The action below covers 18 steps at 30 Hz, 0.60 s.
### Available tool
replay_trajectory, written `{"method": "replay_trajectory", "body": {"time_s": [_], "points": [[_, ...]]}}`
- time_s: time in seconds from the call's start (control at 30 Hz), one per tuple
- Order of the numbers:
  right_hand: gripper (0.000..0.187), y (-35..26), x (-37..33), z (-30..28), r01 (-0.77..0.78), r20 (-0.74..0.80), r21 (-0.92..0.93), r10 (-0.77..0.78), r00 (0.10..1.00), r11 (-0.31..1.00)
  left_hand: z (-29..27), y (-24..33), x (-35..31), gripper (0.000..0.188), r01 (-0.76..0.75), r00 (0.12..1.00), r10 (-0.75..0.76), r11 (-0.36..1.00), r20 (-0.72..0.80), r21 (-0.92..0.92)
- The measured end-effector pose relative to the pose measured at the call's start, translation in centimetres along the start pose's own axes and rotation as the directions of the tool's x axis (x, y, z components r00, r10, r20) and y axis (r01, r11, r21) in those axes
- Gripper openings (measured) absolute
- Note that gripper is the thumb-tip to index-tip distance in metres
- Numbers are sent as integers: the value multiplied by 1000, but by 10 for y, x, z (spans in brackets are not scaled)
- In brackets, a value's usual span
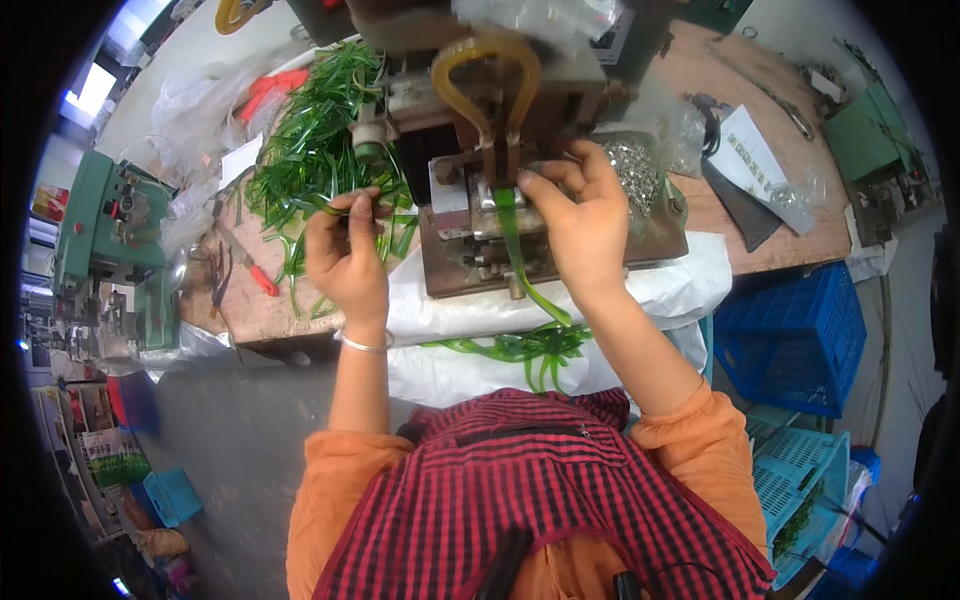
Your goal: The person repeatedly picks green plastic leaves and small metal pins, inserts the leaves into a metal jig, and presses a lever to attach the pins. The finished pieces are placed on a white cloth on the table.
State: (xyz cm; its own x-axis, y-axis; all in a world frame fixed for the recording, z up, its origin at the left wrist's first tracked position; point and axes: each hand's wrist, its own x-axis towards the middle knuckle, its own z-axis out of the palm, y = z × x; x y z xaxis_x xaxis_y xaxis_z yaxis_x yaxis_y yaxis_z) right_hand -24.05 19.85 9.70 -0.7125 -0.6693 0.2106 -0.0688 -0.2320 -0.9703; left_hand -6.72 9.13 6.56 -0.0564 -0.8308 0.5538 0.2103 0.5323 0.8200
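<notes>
A bench press with a yellow looped guard (487, 62) stands in front of me. From its die a flat green strip (511, 235) hangs toward me, its lower end over white sheeting. My right hand (582, 215) is closed in a pinch right beside the die, thumb tip close to the strip's top; what is between the fingers is hidden. Left of the press, my left hand (348, 250) pinches a green strip at the edge of a tangled pile of green strips (315, 150). More green strips (520, 346) lie on the white sheeting (440, 310) near my lap.
Small shiny metal pieces (632, 172) are heaped right of the die. A red-handled tool (262, 280) lies on the wooden bench (225, 300). Blue crates (800, 340) stand below right; green machines (115, 225) stand to the left. Paper (750, 155) lies at the right.
</notes>
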Motion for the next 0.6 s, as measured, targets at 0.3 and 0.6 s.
{"method": "replay_trajectory", "body": {"time_s": [0.3,0.6], "points": [[52,-36,-21,6,-109,150,193,81,985,975,11,69,-3,23,-728,647,577,662,499,177],[42,65,32,-136,72,-267,-406,-193,944,911,52,24,-8,23,-865,421,671,499,610,47]]}}
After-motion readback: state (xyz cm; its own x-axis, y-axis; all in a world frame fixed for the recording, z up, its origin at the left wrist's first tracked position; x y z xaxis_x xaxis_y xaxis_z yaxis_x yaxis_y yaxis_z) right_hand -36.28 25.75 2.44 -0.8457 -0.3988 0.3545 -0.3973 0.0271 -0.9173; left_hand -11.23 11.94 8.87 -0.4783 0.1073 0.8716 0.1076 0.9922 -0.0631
